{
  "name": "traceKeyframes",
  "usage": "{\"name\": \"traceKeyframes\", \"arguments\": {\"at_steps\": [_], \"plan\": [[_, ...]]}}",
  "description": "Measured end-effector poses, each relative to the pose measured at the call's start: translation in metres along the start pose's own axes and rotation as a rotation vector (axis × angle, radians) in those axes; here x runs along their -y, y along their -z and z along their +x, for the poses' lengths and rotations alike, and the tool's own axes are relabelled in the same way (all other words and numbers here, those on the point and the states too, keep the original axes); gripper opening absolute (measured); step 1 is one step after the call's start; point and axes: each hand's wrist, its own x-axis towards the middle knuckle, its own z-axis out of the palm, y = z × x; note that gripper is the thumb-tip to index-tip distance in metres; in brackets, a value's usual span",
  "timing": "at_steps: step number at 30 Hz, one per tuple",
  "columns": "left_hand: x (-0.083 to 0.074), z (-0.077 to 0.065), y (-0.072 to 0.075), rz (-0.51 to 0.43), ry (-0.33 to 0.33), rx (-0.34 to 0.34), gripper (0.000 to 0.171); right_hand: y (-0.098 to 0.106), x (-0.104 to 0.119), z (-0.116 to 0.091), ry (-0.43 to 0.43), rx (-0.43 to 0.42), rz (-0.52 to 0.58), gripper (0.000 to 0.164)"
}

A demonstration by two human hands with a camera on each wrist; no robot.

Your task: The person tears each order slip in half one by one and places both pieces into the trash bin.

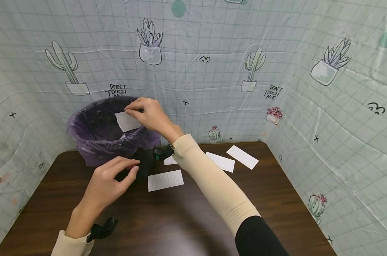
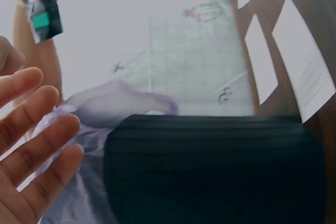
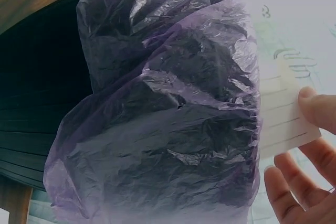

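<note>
My right hand (image 1: 150, 113) pinches a white lined paper slip (image 1: 127, 121) over the mouth of a dark bin. A thin purple bag (image 1: 97, 151) lines the bin (image 2: 215, 171) and folds down outside its rim. From the right wrist, the slip (image 3: 286, 111) shows between thumb and fingers, partly behind the bag's edge. My left hand (image 1: 108, 181) hovers in front of the bin with nothing in it, its fingers loosely bent and apart. Nearest to it on the table lies another lined paper slip (image 1: 165, 180).
More slips lie on the brown table (image 1: 142, 224): one slip (image 1: 170, 160) partly behind the right arm, one slip (image 1: 221, 162) beside the sleeve, and one slip (image 1: 242, 157) toward the back right. A cactus-print sheet (image 1: 193, 78) hangs around the back and sides.
</note>
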Motion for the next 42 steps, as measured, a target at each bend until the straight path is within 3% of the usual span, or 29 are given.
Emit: {"name": "traceKeyframes", "arguments": {"at_steps": [3,9,13,19,24,29,36,42], "plan": [[0.0,-0.005,-0.009,-0.008,0.024,0.046,0.018,0.001,0.0,0.0,-0.012,0.025,-0.029,0.025],[0.004,-0.019,-0.03,0.026,0.002,0.115,0.018,0.002,0.001,-0.002,-0.005,0.034,-0.027,0.032],[0.008,-0.027,-0.039,0.043,0.046,0.139,0.021,0.007,0.001,-0.007,-0.002,0.024,-0.024,0.036],[0.016,-0.034,-0.049,0.008,0.1,0.134,0.025,0.025,-0.006,-0.024,0.04,-0.075,-0.007,0.038],[0.019,-0.041,-0.053,-0.001,0.149,0.11,0.034,0.032,-0.023,-0.039,0.082,-0.208,0.031,0.033],[0.02,-0.048,-0.063,-0.017,0.187,0.101,0.039,0.034,-0.044,-0.058,0.057,-0.268,0.027,0.031],[0.017,-0.057,-0.078,-0.051,0.268,0.11,0.038,0.028,-0.075,-0.09,-0.048,-0.281,0.042,0.029],[0.014,-0.065,-0.086,-0.062,0.387,0.2,0.051,0.006,-0.101,-0.116,-0.106,-0.227,0.001,0.032]]}}
